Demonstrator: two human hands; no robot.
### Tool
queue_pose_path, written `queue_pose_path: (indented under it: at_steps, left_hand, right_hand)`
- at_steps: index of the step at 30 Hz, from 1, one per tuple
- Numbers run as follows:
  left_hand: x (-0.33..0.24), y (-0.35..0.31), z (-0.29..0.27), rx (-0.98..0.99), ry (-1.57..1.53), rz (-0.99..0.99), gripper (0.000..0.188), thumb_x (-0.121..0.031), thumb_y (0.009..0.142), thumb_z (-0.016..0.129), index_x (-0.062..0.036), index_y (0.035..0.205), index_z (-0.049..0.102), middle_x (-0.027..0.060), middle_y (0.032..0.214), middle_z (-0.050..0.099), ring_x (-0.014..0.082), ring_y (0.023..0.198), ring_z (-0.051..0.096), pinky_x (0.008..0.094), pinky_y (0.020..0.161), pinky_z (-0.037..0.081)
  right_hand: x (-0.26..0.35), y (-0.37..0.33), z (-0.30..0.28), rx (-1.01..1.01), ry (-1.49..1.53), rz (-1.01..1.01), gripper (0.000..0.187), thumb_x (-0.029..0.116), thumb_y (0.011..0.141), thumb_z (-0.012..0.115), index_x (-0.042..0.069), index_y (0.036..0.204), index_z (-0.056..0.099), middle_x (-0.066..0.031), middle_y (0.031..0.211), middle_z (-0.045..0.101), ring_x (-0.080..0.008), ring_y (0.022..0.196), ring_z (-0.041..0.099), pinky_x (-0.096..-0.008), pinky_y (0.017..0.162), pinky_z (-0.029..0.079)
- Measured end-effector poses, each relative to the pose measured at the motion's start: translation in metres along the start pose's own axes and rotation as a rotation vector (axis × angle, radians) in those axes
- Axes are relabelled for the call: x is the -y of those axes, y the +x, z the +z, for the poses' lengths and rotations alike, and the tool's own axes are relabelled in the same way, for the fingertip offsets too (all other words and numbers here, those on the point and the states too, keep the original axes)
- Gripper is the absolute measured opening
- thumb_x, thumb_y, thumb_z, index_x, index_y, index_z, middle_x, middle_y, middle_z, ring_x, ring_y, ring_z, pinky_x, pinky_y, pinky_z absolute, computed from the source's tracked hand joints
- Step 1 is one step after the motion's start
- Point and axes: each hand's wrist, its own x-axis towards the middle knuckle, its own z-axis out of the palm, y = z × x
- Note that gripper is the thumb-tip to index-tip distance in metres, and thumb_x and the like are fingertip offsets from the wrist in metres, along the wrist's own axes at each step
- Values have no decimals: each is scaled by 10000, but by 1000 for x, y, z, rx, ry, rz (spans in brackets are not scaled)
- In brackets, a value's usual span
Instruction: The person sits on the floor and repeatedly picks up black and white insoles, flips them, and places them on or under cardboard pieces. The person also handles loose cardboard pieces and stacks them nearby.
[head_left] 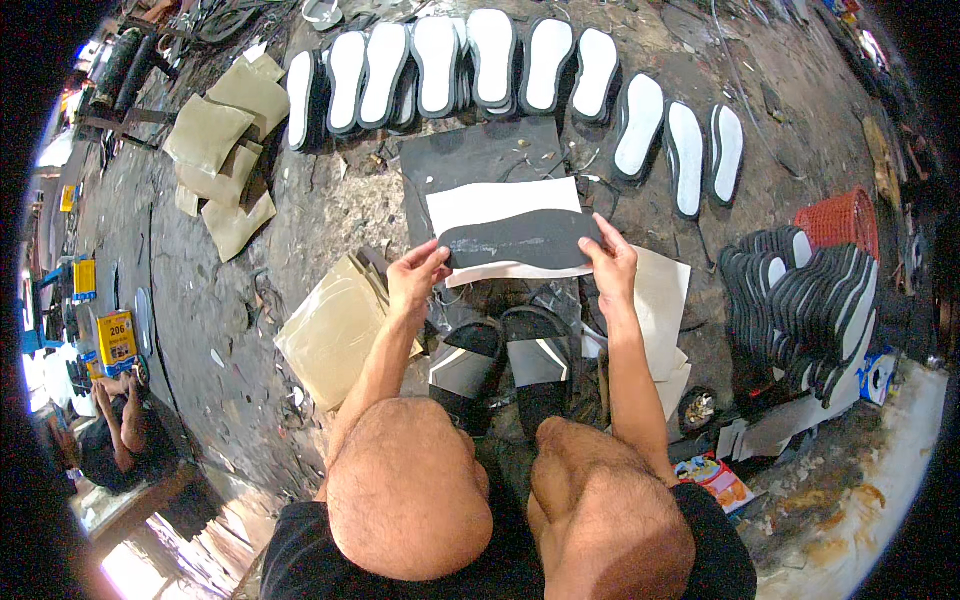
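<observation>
My left hand (418, 272) pinches the left end of a dark grey shoe sole (520, 240), and my right hand (611, 262) grips its other end. The sole lies crosswise in front of my knees, with pale scuff marks on its upper face. Behind it is a white sheet (500, 197) with a wavy far edge, partly hidden by the sole. Whether sole and sheet touch, I cannot tell. A black mat (480, 155) lies under the sheet.
Several white-topped soles (437, 65) stand in an arc at the far side. Stacked soles (800, 300) and a red basket (840, 222) are at right. Beige sheets (335, 325) lie at left, more sheets (210, 135) beyond. Another person (125, 430) sits far left, near a yellow can (116, 340).
</observation>
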Motion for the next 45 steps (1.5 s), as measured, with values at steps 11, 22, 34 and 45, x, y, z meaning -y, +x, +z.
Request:
queue_pose_path:
  at_steps: [11,22,34,45]
  left_hand:
    - [35,2,-9,-132,589,216,398,-260,866,802,-17,1177,748,98,840,771,104,703,684,272,647,537]
    - [26,-1,-4,-120,715,270,398,-305,823,830,-48,1121,776,172,907,772,194,769,730,333,723,562]
    - [15,0,42,417,1098,1129,361,-108,804,753,-106,1161,699,168,1325,591,394,1208,564,508,1014,483]
    - [24,31,40,512,1050,1058,448,-177,752,848,-189,1183,727,134,1376,567,380,1254,529,500,1037,458]
  right_hand:
    - [-45,3,-5,20,-217,-47,491,63,803,796,36,1281,686,-126,1185,716,-212,1008,693,-322,855,555]
    - [-37,5,-9,36,-71,104,501,-12,838,743,83,1320,650,-60,1079,722,-139,898,686,-280,689,552]
    - [-31,2,-8,48,-39,164,497,75,829,789,113,1310,667,-96,1208,672,-161,932,676,-289,669,564]
    - [-22,3,0,-6,-152,-10,424,110,867,783,97,1283,702,-62,1052,719,-136,903,683,-291,722,575]
